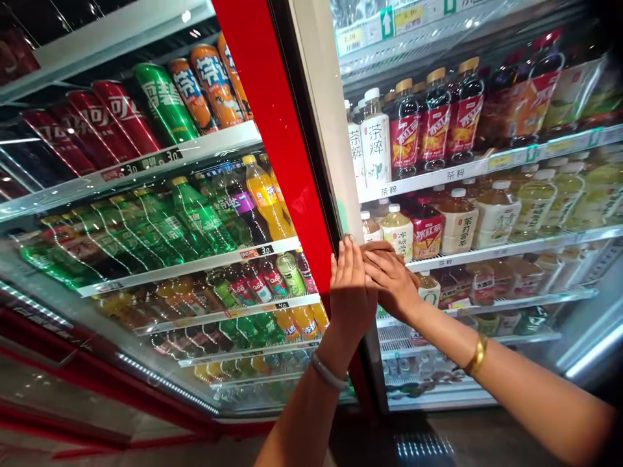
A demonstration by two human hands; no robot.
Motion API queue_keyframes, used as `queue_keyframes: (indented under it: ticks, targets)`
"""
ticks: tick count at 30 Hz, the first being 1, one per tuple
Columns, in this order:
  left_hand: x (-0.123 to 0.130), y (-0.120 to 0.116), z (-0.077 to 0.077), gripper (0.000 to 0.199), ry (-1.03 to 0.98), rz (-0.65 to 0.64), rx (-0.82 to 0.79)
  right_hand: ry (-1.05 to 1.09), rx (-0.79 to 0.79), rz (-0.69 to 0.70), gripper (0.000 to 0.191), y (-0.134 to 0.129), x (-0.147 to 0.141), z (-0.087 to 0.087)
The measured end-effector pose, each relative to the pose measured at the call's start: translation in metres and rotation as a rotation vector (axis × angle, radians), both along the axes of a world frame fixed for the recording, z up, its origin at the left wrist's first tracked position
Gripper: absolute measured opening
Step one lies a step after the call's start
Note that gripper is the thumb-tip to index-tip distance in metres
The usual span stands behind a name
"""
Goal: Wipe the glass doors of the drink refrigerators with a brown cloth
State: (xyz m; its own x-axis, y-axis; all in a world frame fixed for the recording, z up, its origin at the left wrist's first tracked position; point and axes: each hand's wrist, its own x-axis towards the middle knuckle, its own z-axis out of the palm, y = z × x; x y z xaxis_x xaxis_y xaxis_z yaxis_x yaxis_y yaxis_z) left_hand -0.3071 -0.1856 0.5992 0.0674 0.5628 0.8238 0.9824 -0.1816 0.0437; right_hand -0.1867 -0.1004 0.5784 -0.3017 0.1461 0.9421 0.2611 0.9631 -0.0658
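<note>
Head view: the left hand is seen with fingers extended, nothing visibly grasped, at the seam between a glossy red upright cooler panel and a pale cream upright cooler frame. The right hand is placed close against it; whether an edge is gripped cannot be told. The frame is flanked by green plastic bottles and dark red-labelled bottles. Judged risk: fingers could be pinched, should the seam be closed; slipping could be caused by flat contact.
</note>
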Motion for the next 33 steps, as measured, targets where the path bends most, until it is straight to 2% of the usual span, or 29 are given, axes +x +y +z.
queue_keyframes:
  ticks: [1, 2, 6, 7, 8, 9, 10, 11, 13, 15, 16, 17, 18, 19, 22, 23, 25, 27, 29, 31, 33]
  targets:
    - [0.000, 0.000, -0.003, 0.074, -0.017, -0.012, -0.002, -0.002, 0.027, 0.007, 0.032, 0.000, -0.001, -0.003]
    - [-0.002, 0.001, 0.002, 0.073, -0.037, -0.025, 0.010, -0.010, 0.051, 0.009, 0.032, 0.002, -0.004, 0.002]
    - [-0.014, 0.010, 0.059, 0.066, -0.080, -0.077, 0.052, -0.044, 0.065, 0.005, 0.038, 0.023, -0.026, 0.058]
    - [-0.016, 0.011, 0.065, 0.065, -0.086, -0.083, 0.046, -0.043, 0.047, 0.008, 0.039, 0.026, -0.030, 0.063]
    - [-0.017, 0.011, 0.062, 0.065, -0.094, -0.082, 0.040, -0.035, 0.016, 0.021, 0.039, 0.027, -0.032, 0.059]
    - [-0.016, 0.008, 0.050, 0.066, -0.101, -0.077, 0.025, -0.021, -0.024, 0.039, 0.039, 0.024, -0.031, 0.046]
    - [-0.014, 0.003, 0.028, 0.067, -0.109, -0.067, 0.005, -0.006, -0.071, 0.062, 0.038, 0.019, -0.027, 0.025]
    - [-0.011, -0.004, -0.001, 0.068, -0.114, -0.062, -0.019, 0.017, -0.133, 0.089, 0.037, 0.010, -0.022, -0.001]
    - [-0.004, -0.021, -0.070, 0.075, -0.110, -0.080, -0.149, 0.029, -0.202, 0.107, 0.038, -0.012, -0.009, -0.060]
    - [0.000, -0.034, -0.129, 0.081, -0.156, -0.081, -0.289, 0.030, -0.245, 0.116, 0.042, -0.030, 0.001, -0.106]
    - [0.001, -0.037, -0.147, 0.082, -0.190, -0.075, -0.358, 0.035, -0.254, 0.114, 0.044, -0.034, 0.003, -0.120]
    - [0.001, -0.038, -0.155, 0.082, -0.222, -0.082, -0.391, 0.036, -0.259, 0.112, 0.045, -0.035, 0.004, -0.127]
    - [0.000, -0.038, -0.153, 0.082, -0.247, -0.093, -0.387, 0.036, -0.259, 0.112, 0.045, -0.033, 0.002, -0.127]
    - [-0.002, -0.036, -0.144, 0.082, -0.267, -0.104, -0.350, 0.030, -0.260, 0.113, 0.042, -0.028, -0.002, -0.123]
    - [-0.005, -0.028, -0.095, 0.080, -0.287, -0.118, -0.172, -0.011, -0.243, 0.087, 0.039, -0.011, -0.015, -0.100]
    - [-0.005, -0.027, -0.081, 0.079, -0.292, -0.118, -0.172, -0.018, -0.227, 0.074, 0.040, -0.008, -0.018, -0.095]
    - [-0.002, -0.027, -0.067, 0.077, -0.325, -0.099, -0.222, -0.003, -0.187, 0.052, 0.043, -0.007, -0.019, -0.097]
    - [0.004, -0.031, -0.071, 0.075, -0.400, -0.074, -0.319, 0.031, -0.156, 0.047, 0.042, -0.013, -0.014, -0.108]
    - [0.011, -0.034, -0.083, 0.072, -0.507, -0.052, -0.390, 0.057, -0.144, 0.035, 0.039, -0.020, -0.009, -0.122]
    - [0.014, -0.033, -0.091, 0.070, -0.611, -0.041, -0.396, 0.082, -0.151, 0.023, 0.035, -0.024, -0.008, -0.128]
    - [0.016, -0.027, -0.093, 0.070, -0.699, -0.031, -0.365, 0.110, -0.211, 0.012, 0.033, -0.024, -0.011, -0.128]
